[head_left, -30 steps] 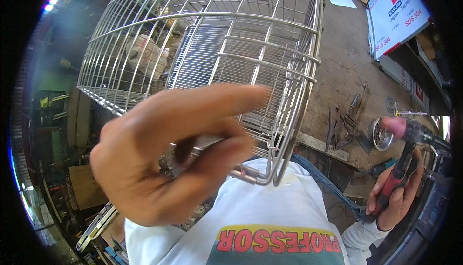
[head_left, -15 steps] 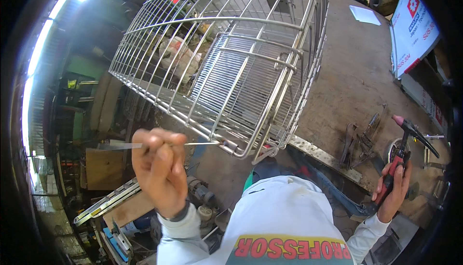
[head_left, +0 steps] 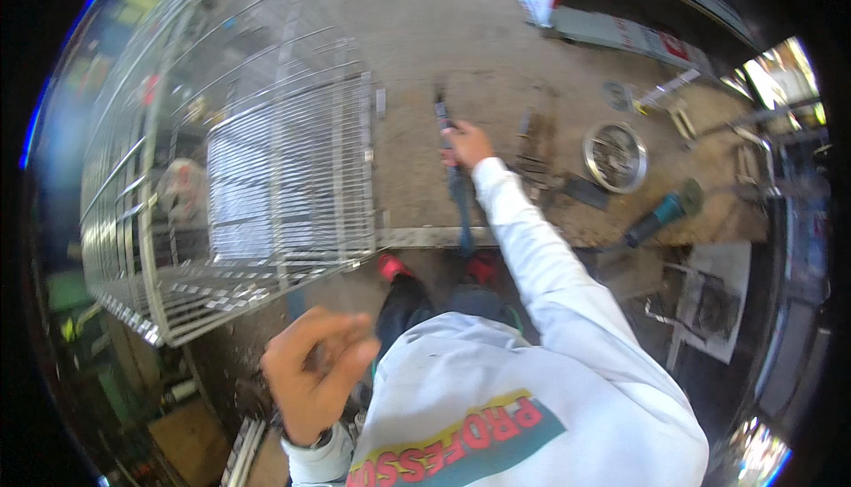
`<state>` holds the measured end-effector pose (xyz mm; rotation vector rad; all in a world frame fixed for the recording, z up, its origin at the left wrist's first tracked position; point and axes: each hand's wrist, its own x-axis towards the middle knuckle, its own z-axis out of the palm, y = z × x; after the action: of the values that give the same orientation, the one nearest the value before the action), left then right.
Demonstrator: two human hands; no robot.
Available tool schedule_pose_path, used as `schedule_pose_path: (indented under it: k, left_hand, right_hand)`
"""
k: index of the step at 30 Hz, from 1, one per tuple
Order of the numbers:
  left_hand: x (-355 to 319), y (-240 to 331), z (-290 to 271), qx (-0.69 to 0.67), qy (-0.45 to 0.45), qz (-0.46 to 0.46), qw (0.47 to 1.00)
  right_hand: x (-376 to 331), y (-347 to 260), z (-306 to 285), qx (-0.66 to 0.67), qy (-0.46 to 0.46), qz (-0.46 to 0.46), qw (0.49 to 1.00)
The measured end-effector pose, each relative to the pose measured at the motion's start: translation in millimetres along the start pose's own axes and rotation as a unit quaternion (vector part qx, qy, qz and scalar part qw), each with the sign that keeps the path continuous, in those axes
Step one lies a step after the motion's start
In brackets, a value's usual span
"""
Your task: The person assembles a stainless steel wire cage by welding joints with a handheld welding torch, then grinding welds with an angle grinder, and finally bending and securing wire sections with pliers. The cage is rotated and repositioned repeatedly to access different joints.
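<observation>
Workshop bench (head_left: 408, 53): one slim torch (head_left: 441, 116), long axis pointing away from the person, right of the wire cage (head_left: 288, 194), wrapped by the right grip (head_left: 467, 144); left grip (head_left: 317, 361) curled, nearer the person, contents indeterminable.

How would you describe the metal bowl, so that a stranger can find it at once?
Start at the wide brown table to the right of the wire cage. Move right past the right hand; beyond and left of the teal grinder sits the metal bowl. Its round shiny rim and small pieces inside set it apart from the grinder.
</observation>
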<state>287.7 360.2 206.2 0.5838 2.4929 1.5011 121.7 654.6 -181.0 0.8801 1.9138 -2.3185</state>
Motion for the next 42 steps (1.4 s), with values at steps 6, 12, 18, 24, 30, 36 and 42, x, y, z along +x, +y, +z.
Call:
schedule_pose_path:
  k: [6,12,18,24,30,36,42]
  left_hand:
    - [42,-145,130,-0.064,0.009,-0.189,0.98]
    - [94,-330,167,0.206,-0.014,-0.169,0.964]
    - [84,-356,191,0.308,0.102,0.021,0.946]
    - [41,-311,182,0.033,-0.112,-0.1,0.988]
    - [31,-284,188,-0.172,-0.212,-0.257,0.927]
    - [56,-195,174,-0.39,-0.414,-0.271,0.776]
    - [40,-154,133,-0.532,-0.42,-0.148,0.72]
  right_hand:
    - [-77,41,-51,-0.216,0.204,-0.168,0.94]
    - [-126,95,-117,-0.439,0.389,0.011,0.81]
    - [-164,101,-64,-0.588,0.23,-0.04,0.775]
    - [-136,92,-43,-0.575,0.14,0.053,0.804]
    - [-178,29,-45,0.184,0.015,0.227,0.956]
    - [-315,-34,-23,-0.31,0.048,0.06,0.947]
    - [-396,-115,52,-0.305,0.13,-0.053,0.942]
